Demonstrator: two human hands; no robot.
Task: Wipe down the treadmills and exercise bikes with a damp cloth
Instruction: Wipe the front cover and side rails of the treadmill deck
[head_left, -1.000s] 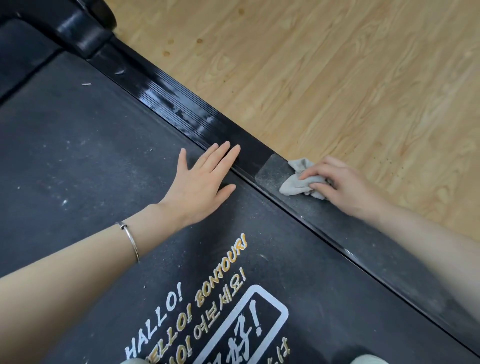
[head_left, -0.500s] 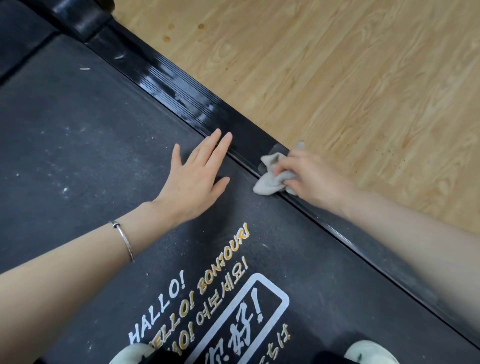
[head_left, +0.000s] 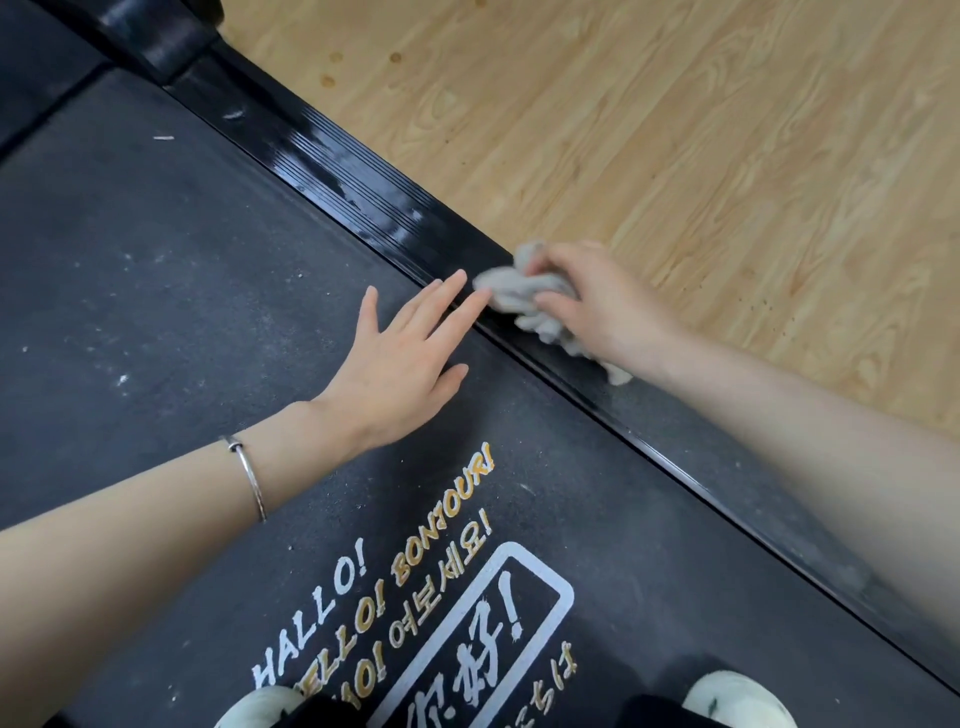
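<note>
Head view, looking down on a treadmill. The left hand (head_left: 395, 358) lies palm down on the dark belt (head_left: 156, 312), its fingers straight and slightly spread, with the fingertips reaching the inner edge of the side rail (head_left: 332, 166). The right hand (head_left: 608, 306) holds a crumpled grey cloth (head_left: 519, 291), the fingers curled over it and pressing it onto the rail. The cloth sits on the rail just beside the left fingertips; whether they touch cannot be told. The stretch of rail above the cloth is glossy, and the stretch below it, under the right forearm, is dull and dusty. A thin metal bracelet (head_left: 249, 478) circles the left wrist. White and yellow greetings (head_left: 415, 597) are printed on the belt near the bottom edge, between two pale shoes (head_left: 737, 701). A wooden floor (head_left: 675, 130) borders the rail's outer side.
</note>
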